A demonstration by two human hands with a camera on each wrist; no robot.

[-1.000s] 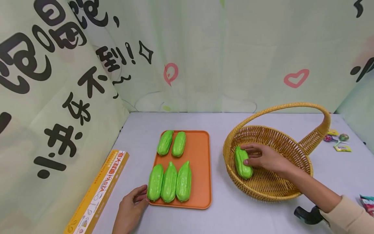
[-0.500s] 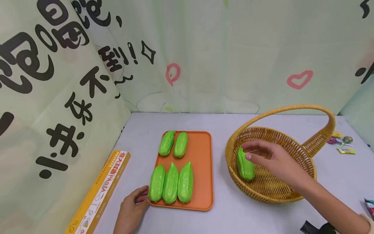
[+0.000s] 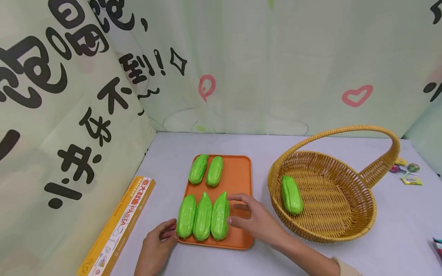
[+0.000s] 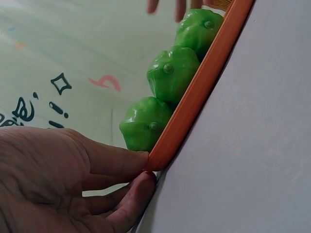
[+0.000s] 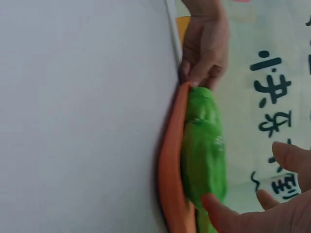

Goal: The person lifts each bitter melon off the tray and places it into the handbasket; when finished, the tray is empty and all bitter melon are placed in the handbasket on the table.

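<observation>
An orange tray [image 3: 239, 174] carries glossy green gourd-like vegetables: two at the back and three side by side in front. My left hand [image 3: 157, 245] pinches the tray's near left corner between thumb and fingers, as the left wrist view [image 4: 97, 179] of that hand confirms. Over the tray's right part, my right hand [image 3: 257, 220] has its fingers spread around the rightmost front gourd [image 3: 220, 216], without a visible grip on it. One gourd [image 3: 291, 195] lies at the left side inside the wicker basket [image 3: 331, 234].
The basket's tall arched handle [image 3: 345, 130] rises toward the back. On the left lies a long yellow pasta box [image 3: 117, 226]. Lollipops and small wrapped candies [image 3: 411, 174] sit behind the basket on the right, and a packet [image 3: 438, 245] shows at the right edge.
My right hand let go of the gourd in the basket and moved left to the tray. My left hand has stayed at the tray's corner.
</observation>
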